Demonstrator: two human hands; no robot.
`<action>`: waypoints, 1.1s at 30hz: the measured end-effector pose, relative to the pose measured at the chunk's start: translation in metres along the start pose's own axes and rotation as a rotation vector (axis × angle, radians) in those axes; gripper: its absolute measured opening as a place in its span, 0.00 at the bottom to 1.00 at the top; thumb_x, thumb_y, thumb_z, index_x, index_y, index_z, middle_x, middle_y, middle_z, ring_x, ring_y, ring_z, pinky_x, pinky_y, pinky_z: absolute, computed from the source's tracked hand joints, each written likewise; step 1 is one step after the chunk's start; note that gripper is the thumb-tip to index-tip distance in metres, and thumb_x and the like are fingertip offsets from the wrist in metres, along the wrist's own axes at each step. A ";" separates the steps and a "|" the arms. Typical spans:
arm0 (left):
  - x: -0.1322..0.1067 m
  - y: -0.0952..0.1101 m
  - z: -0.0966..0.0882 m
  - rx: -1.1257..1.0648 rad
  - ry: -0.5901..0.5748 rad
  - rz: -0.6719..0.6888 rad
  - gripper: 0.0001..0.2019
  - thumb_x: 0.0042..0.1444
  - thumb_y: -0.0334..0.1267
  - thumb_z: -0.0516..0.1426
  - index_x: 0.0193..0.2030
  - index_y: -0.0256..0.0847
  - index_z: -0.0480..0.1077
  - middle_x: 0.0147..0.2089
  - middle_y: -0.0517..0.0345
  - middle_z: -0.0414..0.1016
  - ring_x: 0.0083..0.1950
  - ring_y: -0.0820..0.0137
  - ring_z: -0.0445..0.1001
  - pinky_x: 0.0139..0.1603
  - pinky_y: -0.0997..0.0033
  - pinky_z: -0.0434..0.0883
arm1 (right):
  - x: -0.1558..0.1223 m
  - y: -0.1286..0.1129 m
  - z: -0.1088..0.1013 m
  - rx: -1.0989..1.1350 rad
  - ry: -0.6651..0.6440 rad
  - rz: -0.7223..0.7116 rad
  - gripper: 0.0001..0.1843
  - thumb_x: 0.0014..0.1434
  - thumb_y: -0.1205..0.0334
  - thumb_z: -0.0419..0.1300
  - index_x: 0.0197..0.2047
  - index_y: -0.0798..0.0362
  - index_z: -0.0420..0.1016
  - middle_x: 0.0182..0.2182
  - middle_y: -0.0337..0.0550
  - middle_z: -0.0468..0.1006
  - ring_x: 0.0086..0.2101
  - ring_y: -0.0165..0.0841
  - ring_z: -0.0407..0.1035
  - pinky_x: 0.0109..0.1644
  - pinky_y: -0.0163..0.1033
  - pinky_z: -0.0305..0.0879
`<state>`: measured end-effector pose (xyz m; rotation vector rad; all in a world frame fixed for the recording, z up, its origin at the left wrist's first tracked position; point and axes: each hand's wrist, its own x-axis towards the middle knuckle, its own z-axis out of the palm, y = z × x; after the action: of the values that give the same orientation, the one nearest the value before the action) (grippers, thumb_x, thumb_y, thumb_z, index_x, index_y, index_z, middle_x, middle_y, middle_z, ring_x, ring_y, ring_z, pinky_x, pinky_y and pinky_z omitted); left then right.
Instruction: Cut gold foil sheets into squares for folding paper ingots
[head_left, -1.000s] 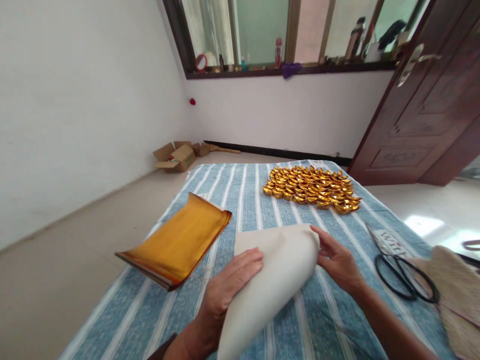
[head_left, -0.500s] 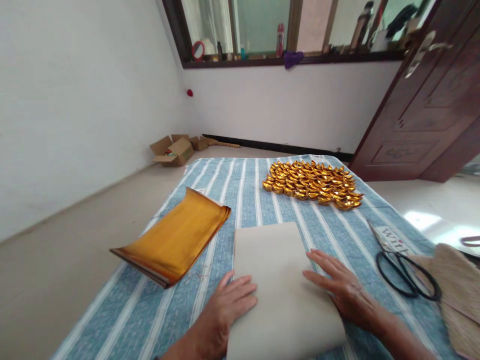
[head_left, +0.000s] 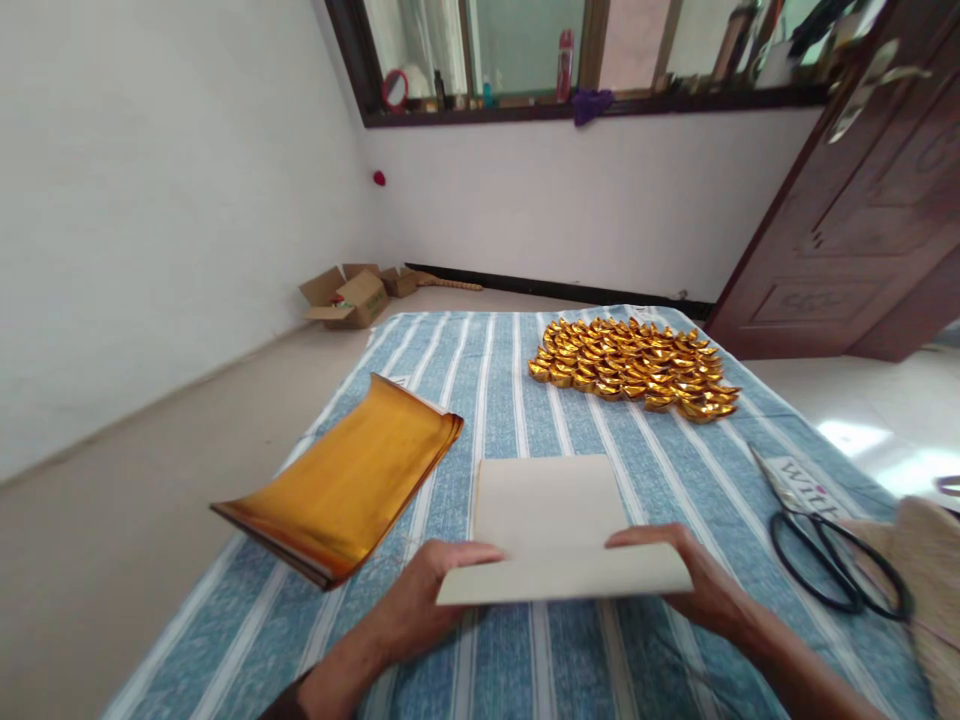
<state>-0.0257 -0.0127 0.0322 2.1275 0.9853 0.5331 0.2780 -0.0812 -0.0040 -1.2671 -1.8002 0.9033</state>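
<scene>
A pale sheet of paper [head_left: 551, 500], perhaps more than one layer, lies on the striped cloth with its near end bent up off the table. My left hand [head_left: 431, 590] grips its left side, thumb on top and fingers hidden beneath. On the opposite side my right hand [head_left: 694, 570] holds it the same way. To the left rests a stack of gold foil paper [head_left: 352, 465] with curled ends. Many folded gold paper ingots [head_left: 634, 365] stand in tight rows at the far right of the table.
Black-handled scissors [head_left: 832, 560] lie at the right beside a beige cloth [head_left: 926, 570]. The blue-and-white striped tablecloth [head_left: 495, 400] covers the table. Cardboard boxes [head_left: 349, 300] sit on the floor at the far left. A brown door [head_left: 840, 240] stands at the right.
My hands have gone from lying flat on the paper to gripping its sides. The paper's near end has risen and bent upward. The view has shifted slightly.
</scene>
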 end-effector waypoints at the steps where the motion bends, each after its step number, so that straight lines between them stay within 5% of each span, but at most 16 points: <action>1: 0.006 -0.002 0.001 -0.079 -0.017 -0.053 0.15 0.58 0.50 0.55 0.39 0.42 0.78 0.38 0.57 0.81 0.39 0.61 0.79 0.40 0.69 0.76 | 0.007 0.002 0.003 0.055 0.045 0.089 0.18 0.64 0.49 0.56 0.37 0.54 0.79 0.35 0.45 0.78 0.36 0.44 0.73 0.38 0.39 0.72; 6: 0.034 -0.011 0.008 -0.166 0.102 -0.326 0.21 0.54 0.43 0.56 0.53 0.35 0.68 0.41 0.54 0.80 0.42 0.59 0.78 0.44 0.65 0.73 | 0.033 0.011 0.019 -0.019 0.300 0.446 0.21 0.55 0.48 0.62 0.45 0.56 0.73 0.28 0.42 0.76 0.29 0.42 0.73 0.29 0.36 0.65; 12: 0.042 -0.015 0.015 0.313 0.106 -0.501 0.35 0.59 0.44 0.53 0.68 0.26 0.48 0.27 0.60 0.74 0.33 0.60 0.77 0.33 0.69 0.68 | 0.038 0.016 0.029 -0.416 0.408 0.502 0.34 0.56 0.48 0.59 0.59 0.60 0.60 0.20 0.32 0.69 0.22 0.40 0.69 0.25 0.36 0.55; 15: 0.038 -0.023 0.020 0.583 0.200 -0.354 0.30 0.61 0.42 0.51 0.67 0.31 0.51 0.32 0.55 0.75 0.32 0.61 0.77 0.30 0.70 0.69 | 0.039 0.020 0.031 -0.482 0.413 0.515 0.37 0.57 0.45 0.55 0.63 0.59 0.56 0.21 0.34 0.70 0.23 0.43 0.70 0.26 0.37 0.56; 20: 0.035 -0.018 0.024 0.826 0.413 0.204 0.14 0.63 0.33 0.48 0.53 0.34 0.66 0.55 0.38 0.70 0.55 0.52 0.71 0.53 0.52 0.70 | 0.038 0.027 0.034 -0.517 0.391 0.530 0.40 0.58 0.41 0.52 0.65 0.58 0.54 0.24 0.40 0.74 0.26 0.48 0.72 0.26 0.40 0.58; 24: 0.043 0.002 0.030 0.792 0.179 0.386 0.15 0.62 0.29 0.47 0.53 0.33 0.68 0.61 0.37 0.66 0.63 0.50 0.64 0.57 0.46 0.68 | 0.036 0.031 0.037 -0.562 0.411 0.509 0.41 0.59 0.40 0.50 0.67 0.57 0.51 0.23 0.38 0.74 0.24 0.48 0.72 0.26 0.40 0.59; 28: 0.055 0.006 0.045 0.739 -0.079 0.251 0.20 0.63 0.44 0.55 0.57 0.33 0.67 0.61 0.37 0.66 0.62 0.47 0.65 0.56 0.45 0.70 | 0.034 0.037 0.039 -0.608 0.419 0.472 0.41 0.60 0.40 0.50 0.68 0.57 0.52 0.20 0.39 0.72 0.22 0.48 0.71 0.23 0.40 0.60; 33: 0.061 -0.003 0.053 0.628 -0.214 0.068 0.27 0.63 0.51 0.55 0.62 0.36 0.64 0.66 0.37 0.59 0.66 0.46 0.58 0.60 0.37 0.63 | 0.031 0.043 0.041 -0.607 0.429 0.415 0.40 0.63 0.40 0.50 0.68 0.58 0.51 0.20 0.39 0.72 0.20 0.48 0.71 0.20 0.40 0.61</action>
<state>0.0434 0.0126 -0.0003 2.7053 1.0510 0.0082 0.2541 -0.0457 -0.0555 -2.0883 -1.5284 0.2324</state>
